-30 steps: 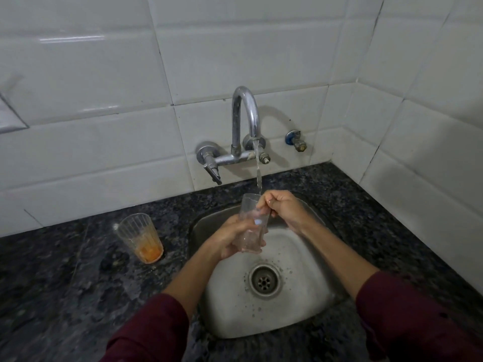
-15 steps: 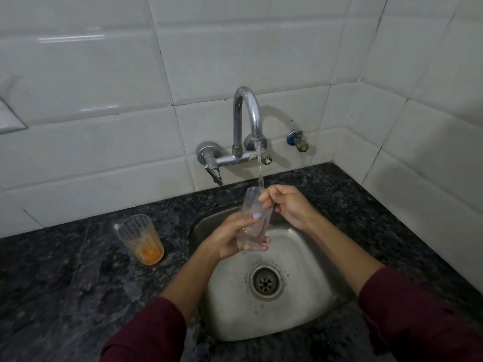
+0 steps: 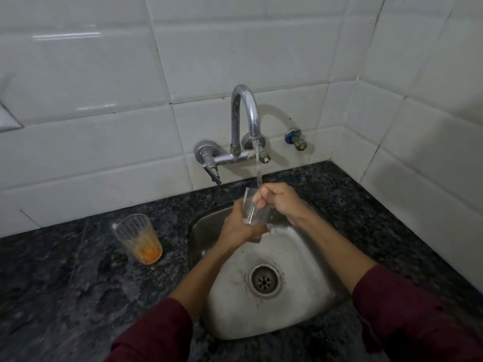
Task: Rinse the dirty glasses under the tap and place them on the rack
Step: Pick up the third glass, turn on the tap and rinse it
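Left hand (image 3: 236, 226) grips glass (image 3: 254, 209); right hand (image 3: 281, 199) fingers (image 3: 261, 201) curl inside it.

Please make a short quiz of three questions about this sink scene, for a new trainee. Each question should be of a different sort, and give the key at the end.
1. True or false: the tap is running.
2. Which hand grips the clear glass around its lower part, over the sink?
A. left hand
B. right hand
C. neither
3. Fill in the missing word: the second glass, standing on the counter to the left of the sink, holds an ______ residue at its bottom.

Key
1. True: a stream falls from the spout to the rim of the held glass.
2. A; the right hand's fingers are at the rim.
3. orange
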